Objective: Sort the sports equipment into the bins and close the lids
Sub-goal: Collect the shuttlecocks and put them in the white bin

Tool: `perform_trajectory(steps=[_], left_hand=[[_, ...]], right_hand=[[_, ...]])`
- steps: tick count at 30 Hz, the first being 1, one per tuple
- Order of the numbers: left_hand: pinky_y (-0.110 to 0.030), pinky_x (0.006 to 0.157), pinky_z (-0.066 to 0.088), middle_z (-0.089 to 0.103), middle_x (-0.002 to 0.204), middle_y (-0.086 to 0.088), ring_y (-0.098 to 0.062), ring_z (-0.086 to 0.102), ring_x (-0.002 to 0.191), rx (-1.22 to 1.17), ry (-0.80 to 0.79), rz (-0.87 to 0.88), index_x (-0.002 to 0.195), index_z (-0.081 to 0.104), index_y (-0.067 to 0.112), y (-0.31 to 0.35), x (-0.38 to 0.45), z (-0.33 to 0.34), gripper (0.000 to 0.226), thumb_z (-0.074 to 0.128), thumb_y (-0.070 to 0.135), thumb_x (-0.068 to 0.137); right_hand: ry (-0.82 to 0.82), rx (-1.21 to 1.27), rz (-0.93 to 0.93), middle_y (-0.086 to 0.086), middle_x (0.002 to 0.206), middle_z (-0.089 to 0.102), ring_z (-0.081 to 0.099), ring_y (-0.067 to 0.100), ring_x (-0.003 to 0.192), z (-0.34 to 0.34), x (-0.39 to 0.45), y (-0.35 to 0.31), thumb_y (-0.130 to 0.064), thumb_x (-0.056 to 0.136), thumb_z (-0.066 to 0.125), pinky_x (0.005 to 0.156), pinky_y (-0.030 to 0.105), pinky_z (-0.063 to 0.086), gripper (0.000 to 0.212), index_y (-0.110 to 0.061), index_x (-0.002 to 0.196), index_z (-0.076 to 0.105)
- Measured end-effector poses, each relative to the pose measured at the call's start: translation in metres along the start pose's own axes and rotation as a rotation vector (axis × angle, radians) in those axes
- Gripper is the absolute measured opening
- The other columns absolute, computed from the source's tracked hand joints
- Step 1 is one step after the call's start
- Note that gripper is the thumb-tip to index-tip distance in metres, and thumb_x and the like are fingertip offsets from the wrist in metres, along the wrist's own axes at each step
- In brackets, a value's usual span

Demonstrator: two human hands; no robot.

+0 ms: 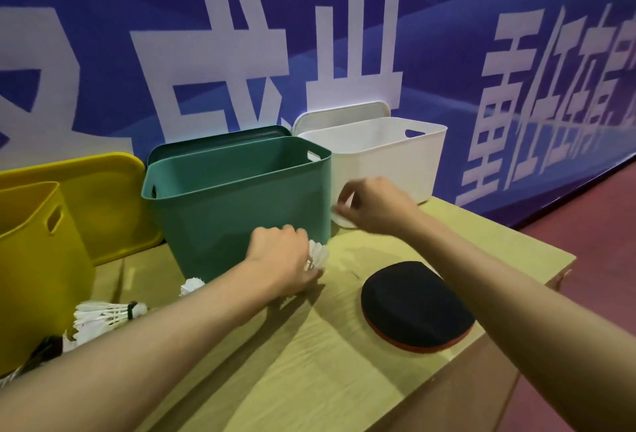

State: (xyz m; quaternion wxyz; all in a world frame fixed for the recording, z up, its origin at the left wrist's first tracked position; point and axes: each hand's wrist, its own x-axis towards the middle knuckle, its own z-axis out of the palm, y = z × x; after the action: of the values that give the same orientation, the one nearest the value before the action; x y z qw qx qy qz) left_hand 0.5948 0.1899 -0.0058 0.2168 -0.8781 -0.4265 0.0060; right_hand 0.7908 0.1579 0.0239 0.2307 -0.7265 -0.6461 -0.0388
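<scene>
Three open bins stand in a row on the wooden table [309, 363]: a yellow bin [31, 259] at the left, a green bin [241, 197] in the middle and a white bin [385, 163] at the right. My left hand [282, 259] grips a white shuttlecock [319, 253] on the table at the foot of the green bin. My right hand [371, 206] pinches a blurred white object [344, 216] in front of the white bin, just above the table. More shuttlecocks lie at the left [106, 314] and beside my left forearm [191, 285].
A black and orange table tennis paddle [416, 307] lies flat near the table's right edge. A yellow lid [106, 197], a green lid [220, 137] and a white lid [344, 113] lean behind their bins against a blue banner wall. Red floor lies to the right.
</scene>
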Motion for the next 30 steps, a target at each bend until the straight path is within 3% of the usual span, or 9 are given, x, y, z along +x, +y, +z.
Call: perform_trajectory(steps=[3,6,8,10,13,16,21,25,30], left_hand=[[-0.036,0.067,0.039,0.060,0.118,-0.002,-0.025,0.064,0.105,0.034,0.038,0.015,0.124,0.051,0.021,-0.019,-0.012,-0.005,0.067,0.042,0.077,0.089],[-0.037,0.069,0.043,0.054,0.121,-0.003,-0.025,0.059,0.107,0.024,0.034,0.017,0.129,0.042,0.021,-0.043,-0.027,-0.004,0.077,0.042,0.083,0.084],[-0.038,0.077,0.048,0.049,0.126,-0.002,-0.025,0.056,0.111,-0.040,-0.054,0.047,0.137,0.033,0.023,-0.057,-0.034,0.000,0.087,0.050,0.085,0.079],[-0.039,0.085,0.051,0.052,0.130,0.000,-0.024,0.055,0.114,-0.128,-0.121,0.085,0.142,0.027,0.028,-0.064,-0.036,0.005,0.091,0.058,0.083,0.076],[-0.040,0.087,0.054,0.060,0.131,0.003,-0.021,0.058,0.116,-0.232,-0.079,0.110,0.144,0.026,0.031,-0.062,-0.031,0.012,0.082,0.065,0.070,0.083],[-0.042,0.091,0.054,0.060,0.134,0.005,-0.021,0.059,0.120,-0.288,-0.094,0.118,0.145,0.034,0.029,-0.054,-0.024,0.014,0.076,0.068,0.063,0.085],[-0.043,0.088,0.054,0.061,0.123,0.004,-0.021,0.059,0.110,-0.263,-0.113,0.148,0.129,0.044,0.027,-0.046,-0.014,0.016,0.056,0.073,0.045,0.086],[-0.041,0.074,0.055,0.061,0.098,0.004,-0.019,0.059,0.089,-0.315,-0.166,0.151,0.125,0.039,0.025,-0.040,-0.014,0.015,0.051,0.072,0.034,0.087],[-0.039,0.072,0.053,0.063,0.107,0.007,-0.018,0.060,0.090,-0.382,-0.026,0.183,0.124,0.036,0.031,-0.039,-0.013,0.002,0.053,0.067,0.053,0.089]], right_hand=[[-0.409,0.079,0.054,0.002,0.111,0.075,0.070,0.019,0.096,0.042,-0.019,-0.023,-0.069,0.087,0.061,0.087,0.039,0.058,0.068,-0.016,0.129,0.062],[-0.492,0.236,0.099,0.001,0.089,0.079,0.076,0.017,0.079,0.068,-0.022,-0.034,-0.059,0.090,0.067,0.077,0.034,0.062,0.055,-0.014,0.121,0.062],[-0.503,0.387,0.130,-0.001,0.081,0.079,0.077,0.015,0.071,0.067,-0.020,-0.036,-0.048,0.091,0.072,0.071,0.031,0.063,0.046,-0.012,0.117,0.063],[-0.462,0.449,0.121,0.000,0.080,0.079,0.077,0.015,0.070,0.050,-0.022,-0.035,-0.040,0.092,0.074,0.067,0.030,0.063,0.035,-0.013,0.112,0.065],[-0.322,0.415,0.057,0.000,0.076,0.078,0.075,0.013,0.062,0.005,-0.030,-0.030,-0.036,0.093,0.073,0.062,0.031,0.062,0.025,-0.016,0.105,0.065],[-0.048,0.335,0.015,-0.004,0.077,0.076,0.072,0.005,0.059,-0.051,-0.027,-0.022,-0.037,0.098,0.065,0.057,0.023,0.056,0.018,-0.020,0.099,0.063],[0.441,0.330,0.023,-0.003,0.088,0.074,0.072,0.004,0.064,-0.110,0.027,0.000,-0.034,0.103,0.058,0.059,0.019,0.055,0.021,-0.016,0.112,0.065],[0.381,0.193,0.162,0.010,0.093,0.075,0.073,0.026,0.078,-0.099,0.084,0.023,-0.035,0.101,0.059,0.076,0.043,0.062,0.024,-0.012,0.102,0.068],[0.251,0.175,0.148,0.010,0.110,0.073,0.070,0.025,0.095,-0.067,0.085,0.032,-0.038,0.099,0.064,0.083,0.038,0.056,0.036,-0.015,0.125,0.064]])
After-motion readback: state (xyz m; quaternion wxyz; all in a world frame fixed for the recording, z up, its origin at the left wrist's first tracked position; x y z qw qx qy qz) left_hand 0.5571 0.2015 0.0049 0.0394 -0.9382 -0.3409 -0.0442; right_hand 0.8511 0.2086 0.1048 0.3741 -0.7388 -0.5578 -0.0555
